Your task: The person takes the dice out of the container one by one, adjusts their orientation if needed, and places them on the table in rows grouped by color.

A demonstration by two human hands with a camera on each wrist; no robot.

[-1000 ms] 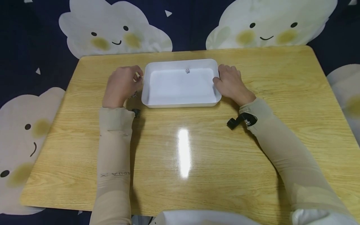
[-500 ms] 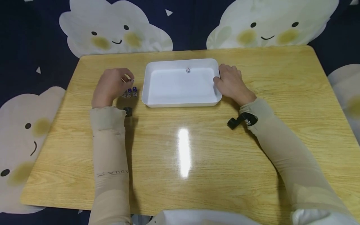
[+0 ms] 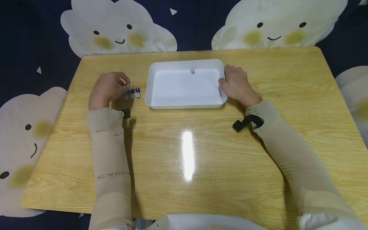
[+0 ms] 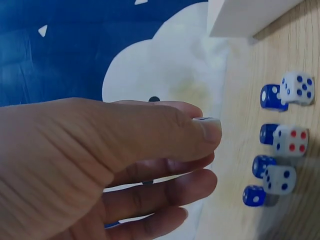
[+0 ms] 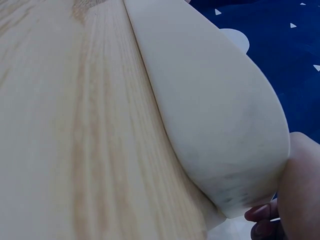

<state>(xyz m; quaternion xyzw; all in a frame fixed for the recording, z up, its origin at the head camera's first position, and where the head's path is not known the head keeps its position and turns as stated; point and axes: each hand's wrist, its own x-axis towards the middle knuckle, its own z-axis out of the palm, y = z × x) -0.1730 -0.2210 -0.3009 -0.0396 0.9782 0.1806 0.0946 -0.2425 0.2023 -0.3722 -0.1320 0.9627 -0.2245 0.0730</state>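
My left hand pinches a white die between thumb and fingertips, just behind two rows of dice left of the tray. In the left wrist view only a thin edge of that die peeks past the thumb. White dice with blue or red pips, such as one die, form the near row; blue dice like this small die line up behind them. My right hand grips the right end of a white rectangular tray, thumb over its rim. One white die lies inside near the back wall.
The wooden table reaches back to a dark blue cloth printed with smiling clouds. Each wrist carries a small black camera mount, such as the right mount. A bright light reflection crosses the tabletop.
My left hand has moved left, from beside the tray's left wall to behind the dice rows, uncovering more of them. The right hand and tray have stayed put.
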